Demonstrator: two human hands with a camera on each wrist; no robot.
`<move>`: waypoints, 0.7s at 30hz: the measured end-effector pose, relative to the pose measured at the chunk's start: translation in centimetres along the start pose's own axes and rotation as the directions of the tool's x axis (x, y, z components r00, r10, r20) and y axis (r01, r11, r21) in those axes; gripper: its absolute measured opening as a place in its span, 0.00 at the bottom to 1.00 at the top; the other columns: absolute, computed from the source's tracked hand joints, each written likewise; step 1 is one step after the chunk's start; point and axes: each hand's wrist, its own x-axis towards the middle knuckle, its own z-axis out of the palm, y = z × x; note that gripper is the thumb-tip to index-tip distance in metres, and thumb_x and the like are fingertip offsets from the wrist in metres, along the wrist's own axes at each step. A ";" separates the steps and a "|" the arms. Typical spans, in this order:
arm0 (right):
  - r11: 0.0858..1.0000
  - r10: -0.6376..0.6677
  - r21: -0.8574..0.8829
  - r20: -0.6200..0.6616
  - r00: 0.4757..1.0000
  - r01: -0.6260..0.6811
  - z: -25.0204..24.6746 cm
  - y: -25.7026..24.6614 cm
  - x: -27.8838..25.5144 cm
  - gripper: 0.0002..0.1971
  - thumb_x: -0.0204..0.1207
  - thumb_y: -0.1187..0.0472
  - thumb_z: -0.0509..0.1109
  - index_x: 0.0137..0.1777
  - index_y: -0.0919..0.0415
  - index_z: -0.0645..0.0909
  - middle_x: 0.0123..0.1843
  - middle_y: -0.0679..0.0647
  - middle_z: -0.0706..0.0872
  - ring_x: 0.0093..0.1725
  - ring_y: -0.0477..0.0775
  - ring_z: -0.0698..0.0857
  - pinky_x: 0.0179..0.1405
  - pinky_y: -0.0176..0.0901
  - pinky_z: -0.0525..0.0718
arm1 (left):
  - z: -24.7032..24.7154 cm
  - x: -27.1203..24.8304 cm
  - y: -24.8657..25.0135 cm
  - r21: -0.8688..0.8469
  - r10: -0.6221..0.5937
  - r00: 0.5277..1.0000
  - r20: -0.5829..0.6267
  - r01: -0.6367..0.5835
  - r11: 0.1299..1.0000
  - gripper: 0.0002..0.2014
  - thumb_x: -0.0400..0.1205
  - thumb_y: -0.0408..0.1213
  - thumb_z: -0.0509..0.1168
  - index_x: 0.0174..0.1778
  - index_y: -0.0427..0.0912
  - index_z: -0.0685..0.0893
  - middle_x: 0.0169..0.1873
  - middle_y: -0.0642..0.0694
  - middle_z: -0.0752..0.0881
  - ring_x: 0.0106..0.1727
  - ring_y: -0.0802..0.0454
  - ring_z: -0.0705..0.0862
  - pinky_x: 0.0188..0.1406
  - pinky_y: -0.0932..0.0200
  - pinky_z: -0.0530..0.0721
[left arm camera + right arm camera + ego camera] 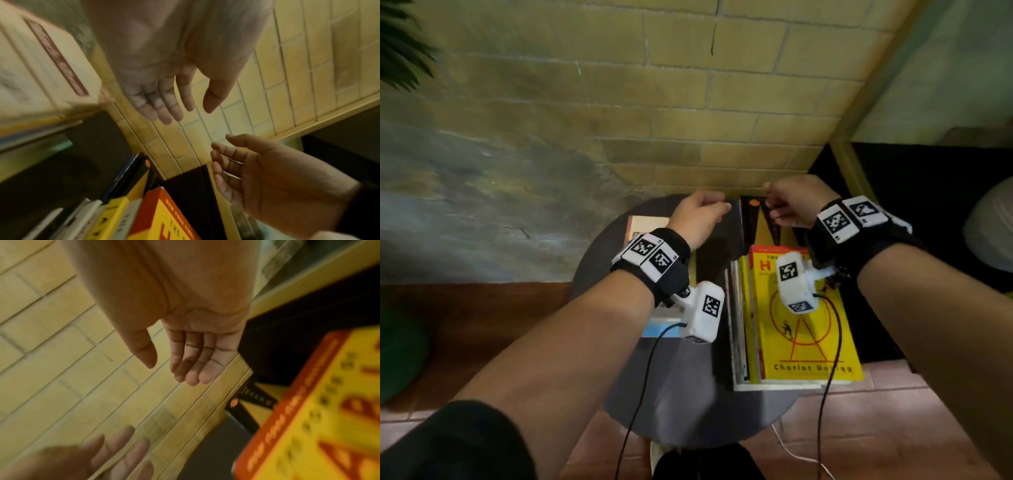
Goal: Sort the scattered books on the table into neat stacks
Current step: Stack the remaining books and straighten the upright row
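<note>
Both hands hover over the back of the round dark table (688, 394), close to the wall. My left hand (709, 209) is relaxed and holds nothing; the left wrist view shows its fingers (164, 105) loosely extended. My right hand (774, 205) faces it a short gap away, its fingers (191, 369) also loose and holding nothing. Beneath them lies a black-and-yellow book (756, 226). In front of that book, a yellow book (801, 329) tops a stack at the table's right. A beige book (643, 226) lies under my left wrist, on a stack at the left.
A yellow brick wall (688, 102) runs right behind the table. Under the beige book a light blue book (664, 325) shows at the left stack's near end. A dark unit (928, 192) stands to the right. Wrist-camera cables (828, 359) hang across the yellow book.
</note>
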 end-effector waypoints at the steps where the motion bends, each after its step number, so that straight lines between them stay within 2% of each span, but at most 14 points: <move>1: 1.000 0.010 -0.011 -0.020 1.000 -0.010 -1.3 -0.1 0.6 0.12 0.83 0.57 0.62 0.37 0.57 0.71 0.33 0.51 0.76 0.28 0.47 0.72 0.31 0.37 0.73 | 0.8 0.7 0.3 0.006 -0.026 0.999 0.042 0.026 1.000 0.17 0.85 0.37 0.64 0.70 0.38 0.78 0.56 0.44 0.83 0.59 0.50 0.82 0.56 0.57 0.78; 4: 0.992 0.032 -0.124 -0.056 0.998 -0.039 -4.6 0.1 3.0 0.08 0.81 0.56 0.65 0.49 0.61 0.77 0.39 0.54 0.81 0.30 0.50 0.76 0.34 0.42 0.77 | 2.7 2.7 0.8 0.035 -0.094 0.990 0.103 0.091 0.995 0.18 0.86 0.37 0.64 0.71 0.37 0.77 0.56 0.44 0.82 0.59 0.50 0.81 0.47 0.63 0.78; 5: 0.983 0.036 -0.179 -0.056 0.998 -0.045 -5.4 0.4 3.8 0.10 0.81 0.55 0.66 0.54 0.62 0.77 0.42 0.55 0.83 0.31 0.52 0.78 0.35 0.42 0.77 | 3.2 3.5 0.9 0.066 -0.112 0.987 0.117 0.105 0.992 0.18 0.86 0.37 0.64 0.72 0.37 0.77 0.57 0.44 0.82 0.59 0.50 0.81 0.47 0.63 0.79; 8: 0.924 0.094 -0.370 -0.030 0.995 -0.099 -7.0 1.6 6.5 0.18 0.79 0.52 0.68 0.63 0.64 0.78 0.52 0.58 0.84 0.40 0.57 0.83 0.42 0.46 0.79 | 4.4 6.1 0.5 0.210 -0.150 0.978 0.147 0.117 0.971 0.20 0.85 0.40 0.65 0.71 0.37 0.79 0.56 0.46 0.83 0.58 0.51 0.81 0.62 0.55 0.79; 11: 0.844 0.165 -0.521 0.024 0.986 -0.129 -7.2 2.6 8.7 0.23 0.79 0.51 0.68 0.66 0.67 0.78 0.60 0.60 0.85 0.51 0.60 0.84 0.40 0.45 0.79 | 5.1 8.5 0.0 0.368 -0.199 0.958 0.207 0.112 0.923 0.20 0.85 0.42 0.65 0.71 0.38 0.80 0.61 0.44 0.84 0.63 0.47 0.82 0.66 0.54 0.76; 13: 0.760 0.205 -0.637 0.047 0.978 -0.129 -7.0 2.9 9.9 0.25 0.80 0.49 0.67 0.68 0.68 0.77 0.65 0.62 0.85 0.58 0.62 0.85 0.52 0.50 0.82 | 5.2 9.7 -0.5 0.494 -0.255 0.934 0.250 0.104 0.863 0.21 0.85 0.46 0.65 0.71 0.40 0.80 0.66 0.46 0.82 0.68 0.46 0.80 0.72 0.53 0.74; 15: 0.697 0.234 -0.706 0.059 0.971 -0.125 -6.7 3.2 11.0 0.27 0.80 0.48 0.67 0.70 0.69 0.76 0.66 0.63 0.83 0.63 0.64 0.84 0.65 0.53 0.81 | 5.3 10.9 -1.2 0.611 -0.314 0.908 0.276 0.086 0.787 0.23 0.84 0.51 0.63 0.72 0.43 0.81 0.70 0.44 0.81 0.71 0.45 0.78 0.76 0.51 0.72; 16: 0.677 0.249 -0.726 0.068 0.966 -0.123 -6.8 3.4 11.6 0.28 0.80 0.48 0.67 0.71 0.69 0.75 0.67 0.64 0.82 0.64 0.65 0.83 0.67 0.55 0.80 | 5.4 11.5 -1.4 0.660 -0.345 0.893 0.290 0.075 0.747 0.24 0.84 0.53 0.62 0.73 0.45 0.80 0.72 0.44 0.80 0.72 0.44 0.77 0.77 0.50 0.71; 18: 0.650 0.255 -0.753 0.093 0.962 -0.100 -7.1 3.6 12.7 0.27 0.80 0.51 0.68 0.72 0.70 0.74 0.68 0.65 0.80 0.67 0.65 0.81 0.67 0.53 0.79 | 5.6 12.6 -2.1 0.714 -0.410 0.861 0.300 0.083 0.696 0.25 0.85 0.55 0.60 0.73 0.45 0.80 0.71 0.45 0.80 0.71 0.44 0.78 0.76 0.50 0.72; 21: 0.608 0.216 -0.793 0.112 0.970 -0.044 -7.3 4.1 13.3 0.22 0.81 0.56 0.67 0.69 0.71 0.76 0.69 0.67 0.80 0.69 0.67 0.79 0.64 0.53 0.78 | 6.2 14.7 -3.3 0.701 -0.464 0.840 0.281 0.151 0.697 0.28 0.81 0.59 0.64 0.69 0.42 0.83 0.63 0.39 0.86 0.63 0.41 0.84 0.70 0.45 0.79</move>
